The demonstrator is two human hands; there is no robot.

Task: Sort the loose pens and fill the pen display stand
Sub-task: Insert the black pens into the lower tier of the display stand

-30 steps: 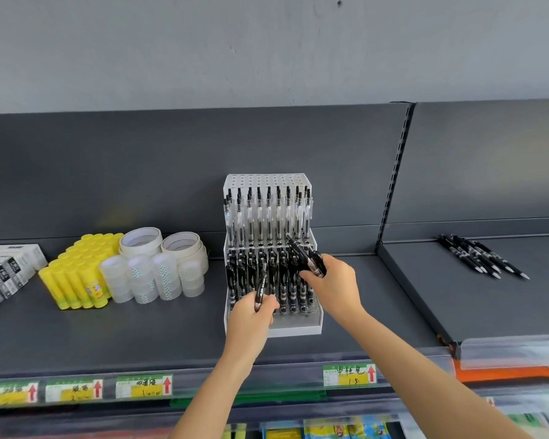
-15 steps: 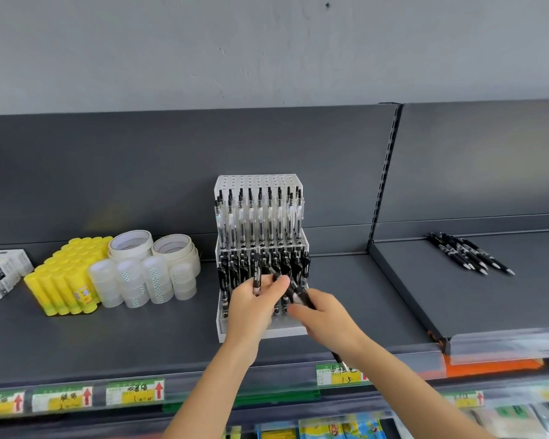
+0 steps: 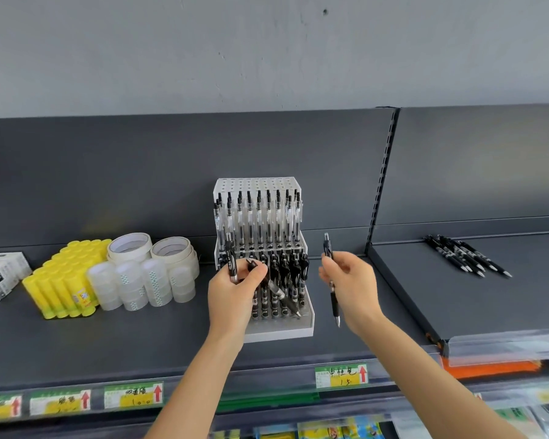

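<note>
White tiered stand [image 3: 279,335] on the grey shelf [image 3: 76,337], upper tier filled with clear-barrelled pens, lower tier with black ones. Left hand [image 3: 235,296], in front of the stand, fingers clenched around a few black pens [image 3: 232,263], one slanting down across the lower rows. Right hand [image 3: 351,286], just right of the stand, fingers pinching a single pen [image 3: 333,299] held upright, tip down. Loose pens [image 3: 466,256] lie on the adjoining shelf, well apart. Glue sticks [image 3: 62,280] and tape rolls [image 3: 146,274] stand left.
</note>
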